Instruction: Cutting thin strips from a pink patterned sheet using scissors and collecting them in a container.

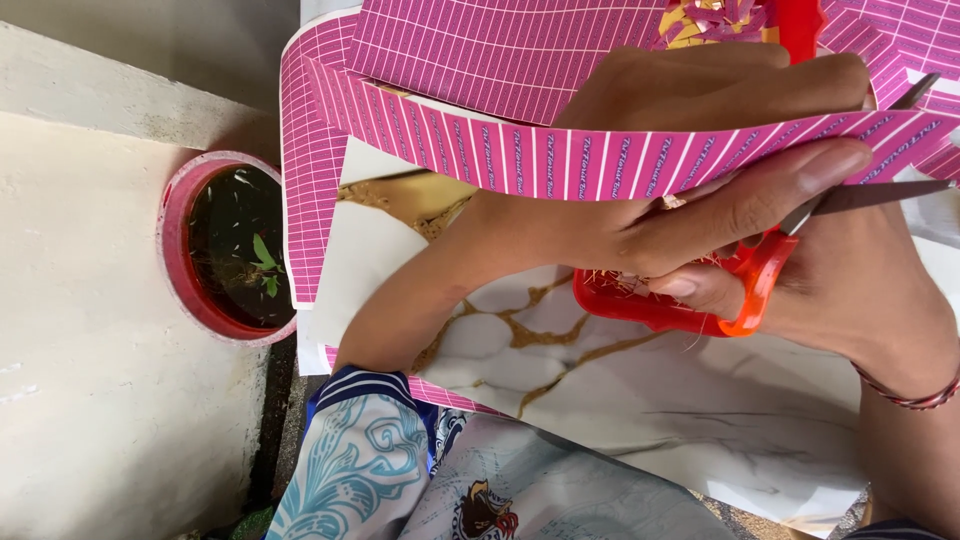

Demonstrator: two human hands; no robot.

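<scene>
Left hand [690,150] pinching glossy pink gridded sticker strip [560,160]; right hand [850,290] gripping orange-handled scissors [790,250], steel blades meeting strip, above marbled white-gold table [650,400].

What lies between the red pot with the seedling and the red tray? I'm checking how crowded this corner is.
In the head view, between the red pot and the red tray lie a hanging pink label sheet, the white marbled surface and the left hand's forearm.

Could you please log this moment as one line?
left hand: holds pink strip | right hand: orange scissors, blades open at strip | below: red tray
</scene>
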